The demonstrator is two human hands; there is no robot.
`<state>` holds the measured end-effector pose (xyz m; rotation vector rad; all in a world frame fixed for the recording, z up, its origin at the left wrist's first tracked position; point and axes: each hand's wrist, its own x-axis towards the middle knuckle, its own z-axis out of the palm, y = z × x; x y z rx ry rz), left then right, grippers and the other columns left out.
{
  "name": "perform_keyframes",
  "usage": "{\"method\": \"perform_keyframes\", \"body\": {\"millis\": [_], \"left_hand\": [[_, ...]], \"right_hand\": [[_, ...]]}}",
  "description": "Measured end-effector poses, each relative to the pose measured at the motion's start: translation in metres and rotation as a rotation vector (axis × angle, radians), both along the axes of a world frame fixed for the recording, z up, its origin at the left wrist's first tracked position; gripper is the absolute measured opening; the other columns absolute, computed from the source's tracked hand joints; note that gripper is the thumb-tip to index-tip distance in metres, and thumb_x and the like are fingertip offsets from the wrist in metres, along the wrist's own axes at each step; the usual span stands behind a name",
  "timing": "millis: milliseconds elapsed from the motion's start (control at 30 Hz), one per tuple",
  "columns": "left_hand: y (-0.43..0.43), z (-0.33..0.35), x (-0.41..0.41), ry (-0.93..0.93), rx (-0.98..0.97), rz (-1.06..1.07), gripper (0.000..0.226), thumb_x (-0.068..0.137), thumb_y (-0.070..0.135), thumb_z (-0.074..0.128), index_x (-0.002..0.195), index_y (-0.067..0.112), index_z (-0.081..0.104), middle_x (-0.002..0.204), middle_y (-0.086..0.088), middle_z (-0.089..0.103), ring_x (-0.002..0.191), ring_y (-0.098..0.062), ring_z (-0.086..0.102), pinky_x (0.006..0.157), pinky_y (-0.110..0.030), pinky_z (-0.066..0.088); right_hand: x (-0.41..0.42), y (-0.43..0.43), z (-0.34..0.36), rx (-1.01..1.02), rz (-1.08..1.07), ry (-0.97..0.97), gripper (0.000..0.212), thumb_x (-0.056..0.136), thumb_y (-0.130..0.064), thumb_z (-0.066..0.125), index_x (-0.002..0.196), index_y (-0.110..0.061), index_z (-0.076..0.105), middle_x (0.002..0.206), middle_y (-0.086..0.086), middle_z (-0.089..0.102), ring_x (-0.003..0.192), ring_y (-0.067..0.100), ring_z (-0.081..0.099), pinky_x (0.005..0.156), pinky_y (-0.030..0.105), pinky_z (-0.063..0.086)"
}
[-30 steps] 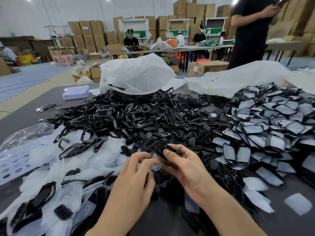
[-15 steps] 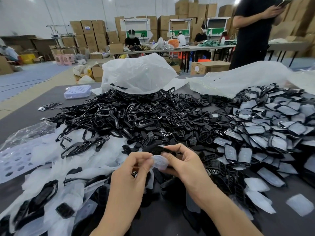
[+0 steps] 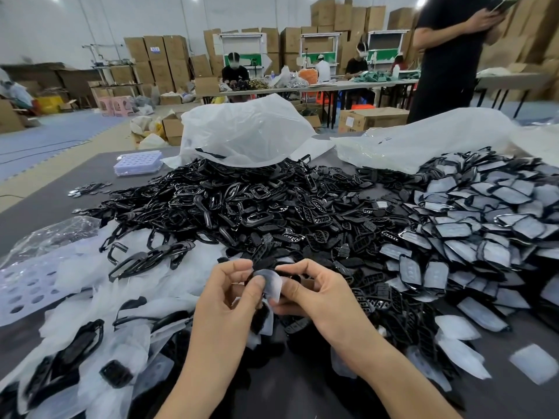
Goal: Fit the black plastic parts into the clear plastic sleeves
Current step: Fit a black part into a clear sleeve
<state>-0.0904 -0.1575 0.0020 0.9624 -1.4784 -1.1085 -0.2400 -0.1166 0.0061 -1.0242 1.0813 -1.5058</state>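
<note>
Near centre, over the counter (image 3: 39, 201): left hand (image 3: 230, 300) and right hand (image 3: 320, 297) both pinch the same clear sleeve (image 3: 273, 284) between thumb and curled fingers (image 3: 234, 267). Loose black parts (image 3: 242, 213) heaped beyond; filled sleeves (image 3: 484, 225) piled right.

Black glossy parts (image 3: 242, 213) at twelve o'clock. Milky clear sleeve (image 3: 273, 284) at centre. Sleeved parts (image 3: 484, 225) at three: pale grey, black-edged. Table (image 3: 39, 204) dark grey. Tray (image 3: 137, 162) at ten: lilac, hole-dotted. Bags (image 3: 242, 131) white. Cartons (image 3: 157, 52) brown.
</note>
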Motion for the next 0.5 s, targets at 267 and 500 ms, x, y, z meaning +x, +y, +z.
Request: {"method": "perform_keyframes", "body": {"millis": [267,500], "left_hand": [[-0.0009,-0.0013,0.0008,0.05,0.015,-0.017,0.009,0.093,0.015,0.067,0.095,0.024,0.07,0.079,-0.001,0.073,0.073,-0.012,0.069,0.069,-0.015,0.052],[0.0033,0.0022,0.0019,-0.121,-0.047,-0.13,0.022,0.1,0.017,0.055,0.1,0.035,0.068,0.075,0.0,0.069,0.073,-0.011,0.068,0.057,-0.014,0.052]], "right_hand": [[0.0009,-0.0019,-0.0022,-0.022,-0.035,0.035,0.014,0.091,-0.014,0.074,0.098,-0.025,0.077,0.089,0.008,0.078,0.079,0.02,0.075,0.073,0.025,0.06],[-0.0015,-0.0002,-0.0019,-0.056,-0.126,0.07,0.01,0.094,-0.015,0.07,0.102,-0.015,0.076,0.086,0.009,0.078,0.072,0.018,0.075,0.066,0.022,0.059]]}}
